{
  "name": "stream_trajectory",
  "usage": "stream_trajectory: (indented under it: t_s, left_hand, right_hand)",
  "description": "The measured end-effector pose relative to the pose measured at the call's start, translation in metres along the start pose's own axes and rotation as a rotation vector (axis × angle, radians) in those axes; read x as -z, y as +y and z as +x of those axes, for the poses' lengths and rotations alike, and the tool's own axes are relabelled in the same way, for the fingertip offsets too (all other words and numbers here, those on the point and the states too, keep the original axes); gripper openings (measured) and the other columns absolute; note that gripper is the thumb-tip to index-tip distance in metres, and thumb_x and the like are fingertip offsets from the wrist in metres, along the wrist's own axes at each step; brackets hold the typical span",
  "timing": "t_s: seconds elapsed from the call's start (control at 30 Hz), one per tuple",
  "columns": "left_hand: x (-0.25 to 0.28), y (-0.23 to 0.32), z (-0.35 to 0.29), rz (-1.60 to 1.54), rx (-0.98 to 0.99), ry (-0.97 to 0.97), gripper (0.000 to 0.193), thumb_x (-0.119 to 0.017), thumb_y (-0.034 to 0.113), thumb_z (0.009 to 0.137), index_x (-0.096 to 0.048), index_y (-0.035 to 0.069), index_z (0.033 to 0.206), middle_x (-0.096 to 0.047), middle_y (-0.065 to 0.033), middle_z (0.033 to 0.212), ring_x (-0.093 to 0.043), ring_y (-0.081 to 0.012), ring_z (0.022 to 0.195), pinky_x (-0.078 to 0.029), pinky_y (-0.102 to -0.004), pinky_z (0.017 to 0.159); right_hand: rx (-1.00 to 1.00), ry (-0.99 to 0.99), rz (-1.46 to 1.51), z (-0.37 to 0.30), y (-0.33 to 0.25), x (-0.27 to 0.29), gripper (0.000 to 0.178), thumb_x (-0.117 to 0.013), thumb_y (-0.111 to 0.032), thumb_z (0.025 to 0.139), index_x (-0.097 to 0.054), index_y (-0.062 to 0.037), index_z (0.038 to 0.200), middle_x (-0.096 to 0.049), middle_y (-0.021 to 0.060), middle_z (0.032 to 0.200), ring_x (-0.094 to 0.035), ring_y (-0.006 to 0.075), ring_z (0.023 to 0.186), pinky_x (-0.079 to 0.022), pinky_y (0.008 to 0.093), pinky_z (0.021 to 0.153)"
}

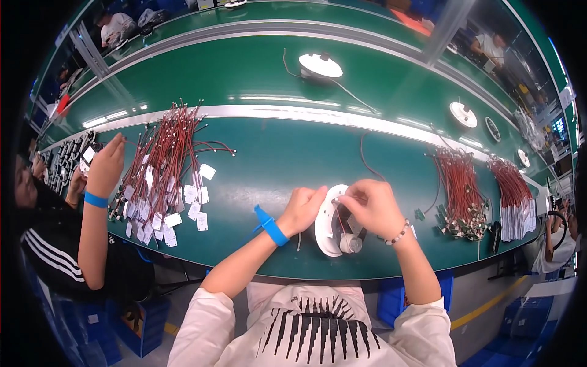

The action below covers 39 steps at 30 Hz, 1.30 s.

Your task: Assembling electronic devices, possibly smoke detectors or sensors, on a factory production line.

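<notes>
My left hand (pixel 304 208) grips the rim of a white round housing (pixel 327 241), tilted up on its edge above the bench. Inside it are a dark part and a small pale cylinder (pixel 350 244) at the lower end. My right hand (pixel 373 207) is closed in a pinch over the upper part of the housing, at a thin red wire (pixel 340 221); its fingertips partly hide the wire. A dark red cable (pixel 365 160) curves over the bench just beyond my right hand.
Red wire bundles with white tags (pixel 165 189) lie at left; more bundles with green circuit boards (pixel 463 208) and white pieces (pixel 516 214) lie at right. White round units (pixel 321 65) rest on the raised strip beyond. A co-worker's arm (pixel 98 196) reaches in at left.
</notes>
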State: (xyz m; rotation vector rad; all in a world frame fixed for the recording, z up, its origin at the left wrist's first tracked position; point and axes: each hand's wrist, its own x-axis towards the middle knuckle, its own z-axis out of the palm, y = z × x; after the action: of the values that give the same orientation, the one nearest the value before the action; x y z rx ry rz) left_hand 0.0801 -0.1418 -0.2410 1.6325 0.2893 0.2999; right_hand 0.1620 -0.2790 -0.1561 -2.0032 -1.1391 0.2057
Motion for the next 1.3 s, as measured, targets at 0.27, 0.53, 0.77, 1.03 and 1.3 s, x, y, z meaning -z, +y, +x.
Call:
stream_trajectory:
  t_s: [0.27, 0.53, 0.77, 1.03, 1.3]
  left_hand:
    - [0.003, 0.011, -0.004, 0.04, 0.007, -0.001, 0.044, -0.044, 0.026, 0.085, -0.043, -0.008, 0.056, -0.031, -0.0097, 0.042, -0.033, -0.0069, 0.045, -0.028, -0.0323, 0.039]
    - [0.01, 0.012, -0.001, 0.128, -0.013, -0.065, 0.045, -0.041, 0.025, 0.088, -0.043, -0.004, 0.054, -0.042, 0.0012, 0.047, -0.036, -0.0045, 0.051, -0.03, -0.0266, 0.041]
    - [0.002, 0.006, -0.001, 0.238, -0.19, -0.034, 0.04, -0.039, 0.023, 0.089, -0.047, -0.006, 0.063, -0.044, -0.0043, 0.049, -0.039, -0.0085, 0.048, -0.034, -0.0302, 0.044]
    - [0.024, 0.019, 0.006, -0.233, 0.268, -0.336, 0.024, -0.049, 0.015, 0.082, -0.05, -0.001, 0.1, -0.058, -0.0044, 0.063, -0.051, -0.0092, 0.048, -0.042, -0.0208, 0.042]
    - [0.031, 0.011, 0.015, -0.221, 0.227, -0.508, 0.019, -0.056, 0.01, 0.081, -0.054, 0.001, 0.098, -0.058, -0.0001, 0.074, -0.048, -0.0031, 0.057, -0.039, -0.0153, 0.047]
  right_hand:
    - [0.157, 0.021, -0.351, -0.007, -0.013, -0.017, 0.007, -0.06, -0.004, 0.068, -0.055, -0.0003, 0.066, -0.051, 0.013, 0.065, -0.052, 0.031, 0.057, -0.042, 0.0374, 0.052]
    - [0.241, -0.134, -0.317, 0.0, -0.012, -0.007, 0.001, -0.056, -0.002, 0.066, -0.055, -0.0011, 0.066, -0.049, 0.0134, 0.064, -0.053, 0.0301, 0.059, -0.044, 0.0375, 0.053]
    - [0.182, -0.042, -0.476, -0.008, -0.021, -0.02, 0.004, -0.052, 0.001, 0.06, -0.053, 0.0024, 0.063, -0.049, 0.0161, 0.072, -0.053, 0.0312, 0.067, -0.045, 0.0389, 0.059]
    - [0.218, -0.025, -0.381, -0.008, -0.017, -0.014, 0.011, -0.054, 0.002, 0.064, -0.059, 0.0014, 0.073, -0.049, 0.0143, 0.071, -0.053, 0.0305, 0.064, -0.044, 0.0379, 0.057]
    - [0.153, 0.078, -0.412, -0.012, -0.024, -0.015, 0.012, -0.055, 0.001, 0.066, -0.058, -0.0025, 0.077, -0.05, 0.0133, 0.069, -0.053, 0.0318, 0.06, -0.043, 0.0391, 0.053]
